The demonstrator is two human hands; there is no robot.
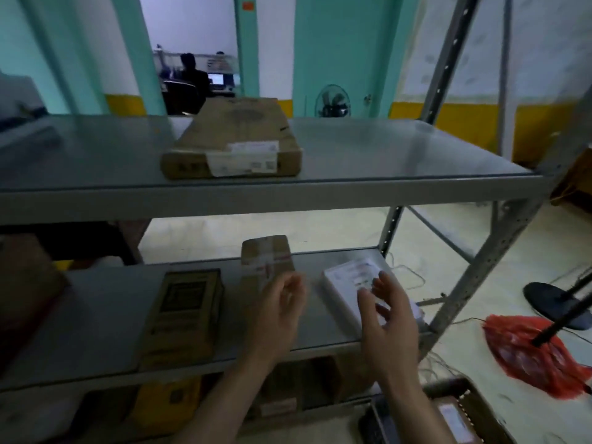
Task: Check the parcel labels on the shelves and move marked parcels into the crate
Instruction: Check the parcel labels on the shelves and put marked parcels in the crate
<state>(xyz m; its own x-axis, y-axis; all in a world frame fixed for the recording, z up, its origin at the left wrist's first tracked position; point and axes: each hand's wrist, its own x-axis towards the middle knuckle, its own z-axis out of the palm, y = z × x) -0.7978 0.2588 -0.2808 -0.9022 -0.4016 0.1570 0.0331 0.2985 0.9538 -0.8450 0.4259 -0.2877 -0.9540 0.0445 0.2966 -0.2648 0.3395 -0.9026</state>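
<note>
Brown boxes: one on the top shelf, two below beside one white parcel. Left hand and right hand hover spread wide, holding nothing.

left hand and right hand empty, over middle shelf parcels

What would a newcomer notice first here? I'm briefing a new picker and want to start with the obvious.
The two bare hands, left hand and right hand, reach open over the middle shelf, the right one in front of a white parcel, holding nothing. Above, a flat brown box with a white label lies alone on the top shelf. A red bag glows on the floor at right.
</note>
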